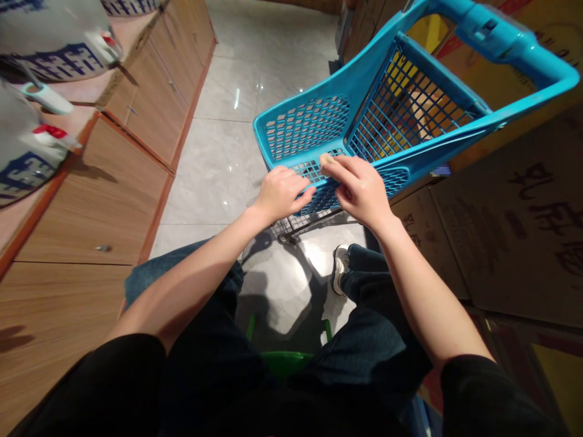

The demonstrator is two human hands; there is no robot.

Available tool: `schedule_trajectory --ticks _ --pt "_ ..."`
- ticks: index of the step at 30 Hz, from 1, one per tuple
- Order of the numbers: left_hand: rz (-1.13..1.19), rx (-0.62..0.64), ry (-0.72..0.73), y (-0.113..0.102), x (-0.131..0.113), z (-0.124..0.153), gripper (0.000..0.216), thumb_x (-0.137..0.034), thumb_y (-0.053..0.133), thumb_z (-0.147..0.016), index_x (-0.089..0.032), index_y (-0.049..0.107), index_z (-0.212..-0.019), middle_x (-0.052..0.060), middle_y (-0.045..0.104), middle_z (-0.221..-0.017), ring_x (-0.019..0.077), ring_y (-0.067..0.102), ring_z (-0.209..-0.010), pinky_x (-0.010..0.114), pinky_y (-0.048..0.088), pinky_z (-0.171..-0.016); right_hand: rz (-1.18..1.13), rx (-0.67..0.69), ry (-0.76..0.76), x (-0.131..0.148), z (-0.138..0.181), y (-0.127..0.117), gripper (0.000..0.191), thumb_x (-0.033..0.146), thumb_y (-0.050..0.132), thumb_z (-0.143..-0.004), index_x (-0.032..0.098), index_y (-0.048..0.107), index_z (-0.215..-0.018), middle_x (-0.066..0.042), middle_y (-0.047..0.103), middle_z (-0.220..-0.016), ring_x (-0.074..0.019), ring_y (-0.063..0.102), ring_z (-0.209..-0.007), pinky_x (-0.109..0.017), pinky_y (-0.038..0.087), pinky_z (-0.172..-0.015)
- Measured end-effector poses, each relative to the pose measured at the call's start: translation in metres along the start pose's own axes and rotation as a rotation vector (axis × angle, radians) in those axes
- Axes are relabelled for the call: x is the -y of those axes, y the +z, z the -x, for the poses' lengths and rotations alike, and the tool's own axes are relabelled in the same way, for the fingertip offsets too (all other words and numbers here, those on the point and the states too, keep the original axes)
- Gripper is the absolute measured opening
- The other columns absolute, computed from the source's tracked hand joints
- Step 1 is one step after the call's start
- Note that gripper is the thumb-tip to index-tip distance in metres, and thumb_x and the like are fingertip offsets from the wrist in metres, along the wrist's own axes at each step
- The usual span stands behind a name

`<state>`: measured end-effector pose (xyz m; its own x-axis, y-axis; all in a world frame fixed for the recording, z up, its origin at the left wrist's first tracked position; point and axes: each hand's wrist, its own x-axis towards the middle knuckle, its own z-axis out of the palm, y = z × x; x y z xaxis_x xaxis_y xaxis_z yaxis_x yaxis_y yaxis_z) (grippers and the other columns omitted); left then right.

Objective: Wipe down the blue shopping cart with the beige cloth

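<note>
Both my hands are over the near edge of a blue plastic shopping cart (300, 115). Between the fingertips of my right hand (359, 185) is a small pale beige lump (327, 160), too small to name. That hand is closed in a pinch above the cart's rim. To its left, my left hand (283, 193) is at the rim, palm down, thumb apart from the fingers, with nothing visible in it. Whether it presses on the rim, I cannot tell. Beneath the hands shows the cart's grid bottom (307, 169).
Wooden cabinets (91, 200) line the left side, with large blue-and-white jars (68, 42) with taps on top. Cardboard boxes (510, 224) are stacked on the right. A green seat (286, 362) is under me, and a cart wheel (286, 238) stands on the tiled floor (223, 145).
</note>
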<state>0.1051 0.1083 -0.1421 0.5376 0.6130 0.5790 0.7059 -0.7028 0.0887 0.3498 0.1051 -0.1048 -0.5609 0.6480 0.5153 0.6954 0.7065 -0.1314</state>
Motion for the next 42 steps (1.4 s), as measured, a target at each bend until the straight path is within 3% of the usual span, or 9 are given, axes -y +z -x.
schedule_trajectory --ticks 5,9,14,21,24,29,36,39,42 --pt "0.005 0.009 -0.005 0.000 0.000 0.000 0.048 -0.041 0.040 -0.111 -0.022 0.071 -0.080 0.007 0.069 -0.071 0.0237 0.063 -0.075 0.042 0.044 -0.077 0.092 -0.142 0.202 -0.023 0.008 -0.006 0.061 0.010 0.054 -0.085 0.027 0.069 -0.141 -0.013 0.073 -0.136 -0.0353 0.065 -0.128 -0.063 0.051 -0.114" --pt "0.025 0.016 -0.015 -0.001 -0.001 -0.001 0.048 -0.042 0.040 -0.111 -0.022 0.072 -0.081 0.008 0.070 -0.072 0.0251 0.063 -0.077 0.043 0.044 -0.077 0.083 -0.113 0.134 -0.003 0.008 0.006 0.062 0.009 0.056 -0.085 0.024 0.067 -0.144 -0.017 0.068 -0.146 -0.0378 0.060 -0.138 -0.063 0.049 -0.116" --pt "0.010 0.006 -0.009 0.000 0.000 0.000 0.048 -0.043 0.039 -0.111 -0.021 0.072 -0.082 0.008 0.070 -0.073 0.0245 0.063 -0.077 0.042 0.043 -0.076 -0.006 -0.022 -0.054 0.006 0.002 0.004 0.062 0.006 0.053 -0.086 0.024 0.068 -0.144 -0.014 0.069 -0.147 -0.0315 0.062 -0.137 -0.054 0.049 -0.119" --pt "0.002 -0.006 0.004 0.000 0.000 -0.001 0.050 -0.042 0.038 -0.112 -0.021 0.070 -0.079 0.007 0.068 -0.070 0.0238 0.062 -0.074 0.041 0.042 -0.075 0.072 -0.153 0.178 -0.023 0.009 -0.004 0.062 0.009 0.053 -0.084 0.026 0.068 -0.142 -0.015 0.071 -0.139 -0.0368 0.063 -0.131 -0.063 0.052 -0.112" --pt "0.016 -0.002 -0.009 0.000 -0.001 -0.001 0.048 -0.043 0.040 -0.111 -0.022 0.070 -0.080 0.007 0.069 -0.071 0.0237 0.063 -0.076 0.042 0.043 -0.077 0.076 -0.154 0.115 -0.009 0.009 0.007 0.064 0.009 0.055 -0.083 0.025 0.067 -0.144 -0.015 0.069 -0.145 -0.0371 0.061 -0.138 -0.063 0.050 -0.117" --pt "0.004 0.000 -0.006 0.000 -0.001 0.000 0.048 -0.043 0.039 -0.111 -0.022 0.071 -0.082 0.008 0.070 -0.072 0.0246 0.063 -0.077 0.042 0.044 -0.077 -0.020 -0.007 -0.048 0.005 0.002 0.006 0.067 0.006 0.053 -0.085 0.027 0.066 -0.147 -0.012 0.069 -0.149 -0.0319 0.062 -0.138 -0.055 0.051 -0.117" --pt "-0.009 -0.009 0.004 0.000 0.000 0.000 0.051 -0.043 0.037 -0.112 -0.021 0.071 -0.080 0.008 0.069 -0.071 0.0240 0.062 -0.074 0.042 0.043 -0.075 0.091 -0.131 0.165 -0.026 0.007 -0.008 0.059 0.009 0.053 -0.084 0.026 0.071 -0.137 -0.013 0.073 -0.133 -0.0344 0.065 -0.126 -0.058 0.054 -0.108" --pt "0.023 0.003 -0.015 0.000 -0.001 -0.001 0.048 -0.043 0.040 -0.111 -0.022 0.071 -0.081 0.008 0.069 -0.072 0.0246 0.063 -0.076 0.042 0.044 -0.076 0.080 -0.125 0.144 -0.013 0.008 0.001 0.061 0.009 0.054 -0.083 0.025 0.069 -0.140 -0.014 0.070 -0.140 -0.0357 0.063 -0.131 -0.060 0.052 -0.113" --pt "-0.030 0.000 0.007 0.000 0.000 0.000 0.048 -0.042 0.039 -0.111 -0.022 0.071 -0.082 0.008 0.070 -0.073 0.0240 0.063 -0.077 0.041 0.044 -0.076 0.004 -0.052 0.025 0.005 0.005 0.008 0.065 0.007 0.053 -0.084 0.025 0.067 -0.145 -0.013 0.068 -0.148 -0.0340 0.060 -0.138 -0.058 0.050 -0.119"
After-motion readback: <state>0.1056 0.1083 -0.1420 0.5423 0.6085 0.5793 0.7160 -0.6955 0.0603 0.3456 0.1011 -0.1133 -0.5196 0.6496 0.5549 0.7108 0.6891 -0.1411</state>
